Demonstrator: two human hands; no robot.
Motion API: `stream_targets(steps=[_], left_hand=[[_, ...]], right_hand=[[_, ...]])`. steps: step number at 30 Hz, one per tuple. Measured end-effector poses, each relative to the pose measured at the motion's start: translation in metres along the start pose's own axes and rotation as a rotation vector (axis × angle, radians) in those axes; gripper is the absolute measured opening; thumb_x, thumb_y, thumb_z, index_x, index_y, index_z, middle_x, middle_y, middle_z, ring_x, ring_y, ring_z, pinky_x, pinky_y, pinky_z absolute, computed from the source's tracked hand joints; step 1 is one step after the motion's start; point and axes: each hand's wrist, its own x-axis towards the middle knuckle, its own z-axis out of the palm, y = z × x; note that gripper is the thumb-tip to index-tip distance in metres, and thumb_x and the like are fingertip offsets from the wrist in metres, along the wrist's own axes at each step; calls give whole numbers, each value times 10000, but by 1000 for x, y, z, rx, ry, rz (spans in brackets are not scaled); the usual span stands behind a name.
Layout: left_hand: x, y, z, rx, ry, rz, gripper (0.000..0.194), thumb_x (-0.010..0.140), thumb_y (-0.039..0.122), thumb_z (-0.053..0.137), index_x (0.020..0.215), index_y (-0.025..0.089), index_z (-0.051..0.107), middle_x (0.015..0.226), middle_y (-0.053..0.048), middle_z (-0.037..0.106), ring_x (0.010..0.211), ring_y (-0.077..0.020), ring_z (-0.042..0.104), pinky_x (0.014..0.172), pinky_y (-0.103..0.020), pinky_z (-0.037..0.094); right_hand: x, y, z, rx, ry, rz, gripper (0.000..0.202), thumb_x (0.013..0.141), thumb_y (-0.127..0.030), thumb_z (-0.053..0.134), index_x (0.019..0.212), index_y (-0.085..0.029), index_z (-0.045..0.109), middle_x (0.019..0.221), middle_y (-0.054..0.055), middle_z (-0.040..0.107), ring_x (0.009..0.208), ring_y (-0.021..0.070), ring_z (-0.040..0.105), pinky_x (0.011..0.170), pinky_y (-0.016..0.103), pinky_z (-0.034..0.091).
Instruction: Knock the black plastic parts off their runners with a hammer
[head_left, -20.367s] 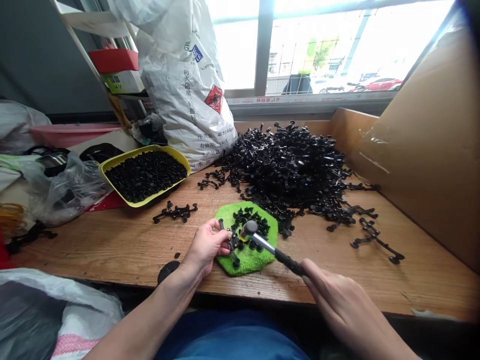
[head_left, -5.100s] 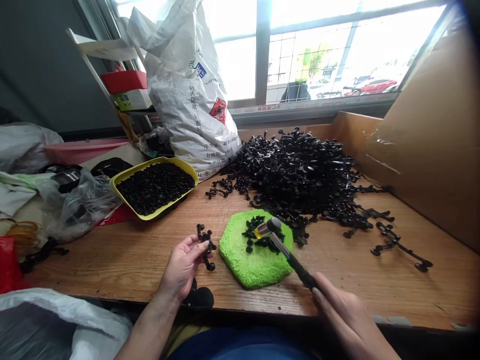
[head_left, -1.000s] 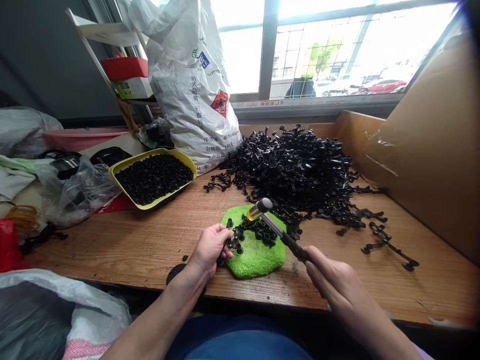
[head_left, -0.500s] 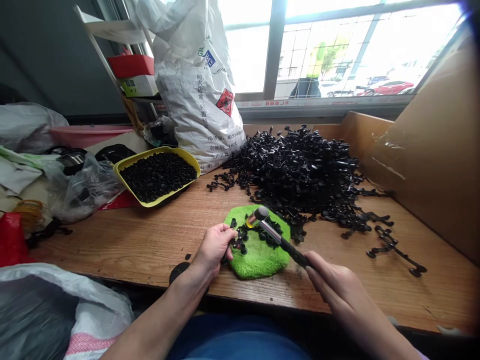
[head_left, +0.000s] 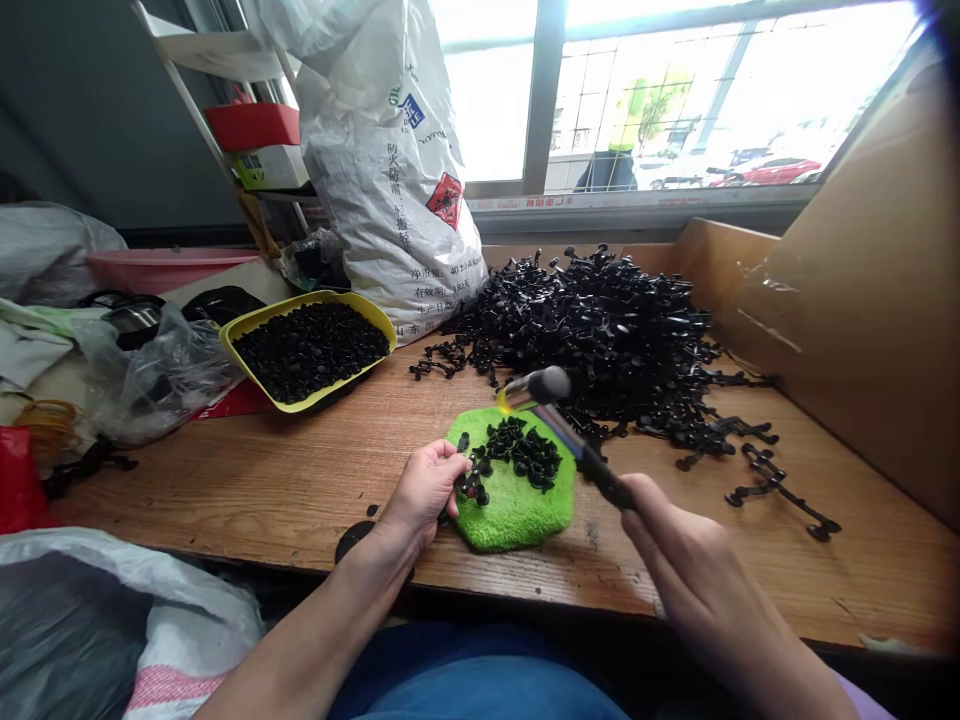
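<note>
My left hand pinches a black plastic piece with small round ends, over the left part of a green cloth. Loose small black parts lie in a cluster on the cloth, right of that piece. My right hand is wrapped round the dark handle of a hammer. The hammer's head, blurred, is above the cloth's upper edge and has a grey face and a yellow one. A big pile of black branched pieces stands behind the cloth.
A yellow tray full of small black parts sits at the left, beside a tall white sack. Stray branched pieces lie at the right near a cardboard sheet. An open white bag is at the lower left.
The hammer has risen off the cloth and moved slightly right with my right hand, uncovering the loose parts. My left hand keeps its hold; the view has shifted a little.
</note>
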Motion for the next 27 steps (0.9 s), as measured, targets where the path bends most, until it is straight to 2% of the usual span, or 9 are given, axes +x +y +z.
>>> stream_targets(steps=[3,4,8,13,19,24,27], left_hand=[[-1,0,0,10,16,14,117,680,211,547,655,174,440,438,20,568,232,-45,341,261,-138,151],[-1,0,1,11,19,13,126,680,217,553,655,176,436,434,26,560,231,-46,339,258,-139,148],[-3,1,2,10,24,21,159,669,233,577,655,182,427,436,45,540,229,-44,329,250,-142,140],[-2,0,1,19,26,28,152,678,248,574,672,180,438,428,35,544,237,-46,334,260,-140,152],[-4,2,-2,-72,-25,-25,135,704,250,554,684,156,460,478,14,569,275,-25,353,285,-121,183],[-6,6,-2,-81,-41,-33,148,689,260,580,693,149,482,473,19,560,277,-21,352,281,-119,185],[-5,5,-2,-45,-50,-32,141,680,257,582,696,148,494,459,20,560,266,-23,345,274,-120,183]], right_hand=[[2,0,2,-127,-163,18,209,948,-294,268,961,-219,462,648,20,558,559,208,540,506,295,312],[2,1,2,-120,-173,8,215,951,-295,264,975,-224,466,673,24,567,583,208,547,520,295,322],[2,0,2,49,-25,-27,205,959,-312,263,1014,-236,444,695,-2,546,556,166,520,535,274,344],[2,6,5,-98,-156,11,237,954,-300,255,989,-233,479,688,16,581,629,213,568,546,294,345],[-3,11,3,210,-17,56,228,956,-350,287,827,-232,434,627,-27,495,549,152,477,534,269,327],[-10,15,10,217,-73,102,241,954,-360,291,864,-226,470,663,-7,545,599,170,521,562,279,343],[-12,18,15,145,-108,117,254,955,-363,273,960,-224,485,682,13,586,625,196,557,581,296,358]])
